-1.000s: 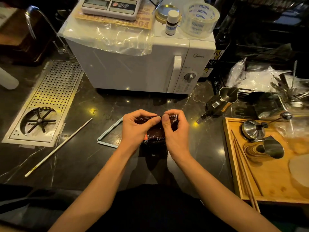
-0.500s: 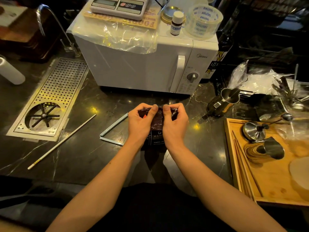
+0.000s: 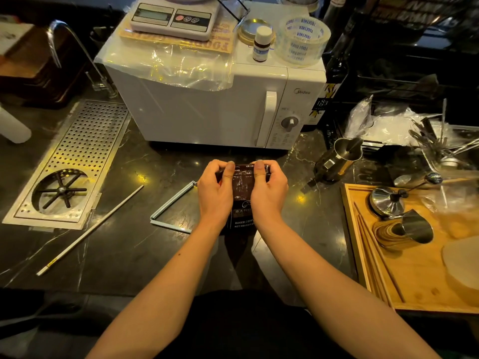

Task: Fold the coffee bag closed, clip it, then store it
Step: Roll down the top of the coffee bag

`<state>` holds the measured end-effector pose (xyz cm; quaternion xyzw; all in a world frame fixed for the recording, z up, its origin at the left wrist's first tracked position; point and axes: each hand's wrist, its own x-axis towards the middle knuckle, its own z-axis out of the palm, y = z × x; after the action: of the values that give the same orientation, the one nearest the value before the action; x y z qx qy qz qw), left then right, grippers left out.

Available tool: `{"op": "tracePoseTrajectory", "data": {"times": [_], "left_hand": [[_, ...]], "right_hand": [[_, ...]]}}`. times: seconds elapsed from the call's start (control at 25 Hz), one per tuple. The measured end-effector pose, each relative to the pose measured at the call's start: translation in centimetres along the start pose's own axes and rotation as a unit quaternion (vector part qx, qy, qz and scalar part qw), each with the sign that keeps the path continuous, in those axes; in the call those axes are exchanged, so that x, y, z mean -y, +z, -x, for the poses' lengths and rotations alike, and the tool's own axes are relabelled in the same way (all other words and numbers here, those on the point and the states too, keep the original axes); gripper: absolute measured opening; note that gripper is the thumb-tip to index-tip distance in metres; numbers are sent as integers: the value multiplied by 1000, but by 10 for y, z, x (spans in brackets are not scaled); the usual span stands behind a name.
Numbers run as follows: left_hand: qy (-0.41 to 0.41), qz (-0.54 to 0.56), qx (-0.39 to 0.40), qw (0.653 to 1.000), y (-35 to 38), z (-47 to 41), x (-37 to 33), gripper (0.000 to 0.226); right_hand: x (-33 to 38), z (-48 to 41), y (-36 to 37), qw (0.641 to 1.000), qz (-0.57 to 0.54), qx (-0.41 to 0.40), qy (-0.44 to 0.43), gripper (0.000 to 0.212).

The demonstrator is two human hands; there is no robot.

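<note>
A dark brown coffee bag (image 3: pixel 242 193) with white print stands on the black counter in front of the microwave. My left hand (image 3: pixel 215 193) grips its top left part and my right hand (image 3: pixel 269 191) grips its top right part. Both thumbs press on the folded top edge. A pale blue bag clip (image 3: pixel 172 207), open in a V shape, lies on the counter just left of my left hand. The back of the bag is hidden by my fingers.
A white microwave (image 3: pixel 207 110) stands right behind the bag. A white stick (image 3: pixel 90 229) and a perforated metal drain tray (image 3: pixel 77 156) lie to the left. A steel pitcher (image 3: pixel 339 159) and a wooden tray (image 3: pixel 414 294) with metal tools sit to the right.
My hands have rolled the bag's top downward, and more of the bag's printed front shows between my wrists. The view shifted slightly.
</note>
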<state>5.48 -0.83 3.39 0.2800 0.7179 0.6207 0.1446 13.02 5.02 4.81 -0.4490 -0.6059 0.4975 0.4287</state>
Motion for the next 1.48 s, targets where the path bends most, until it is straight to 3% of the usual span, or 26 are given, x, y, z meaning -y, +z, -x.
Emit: {"op": "tracePoseTrajectory", "data": {"times": [0.32,0.6,0.72,0.8,0.92,1.16,1.28,1.48], "left_hand": [[-50,101,-53,992,1,-5,0,12],[-95,147,80,981,-18,-13,6,21],[-113,106,160,975,-28,-14,3,29],[-81,21,183,980,-36,-14,-3,29],[41,-109,166,979,-47,-17,-16,18],[63,-122,135,981,-43,-14,-36,4],[86,-124,132,980,-46,-13,-35,2],[125,-122,147,973,-46,-13,-38,2]], "right_hand": [[-3,-7,3,999,-13,-4,50,23],[-3,-10,-2,997,-29,20,72,27],[-5,-6,-9,996,-39,36,66,26],[-7,-2,-14,998,-16,35,41,25],[-7,1,-19,999,7,35,-9,23],[-6,7,-23,997,4,55,-49,18],[1,-1,-36,987,15,144,-73,8],[19,-28,-53,942,118,269,-162,9]]}}
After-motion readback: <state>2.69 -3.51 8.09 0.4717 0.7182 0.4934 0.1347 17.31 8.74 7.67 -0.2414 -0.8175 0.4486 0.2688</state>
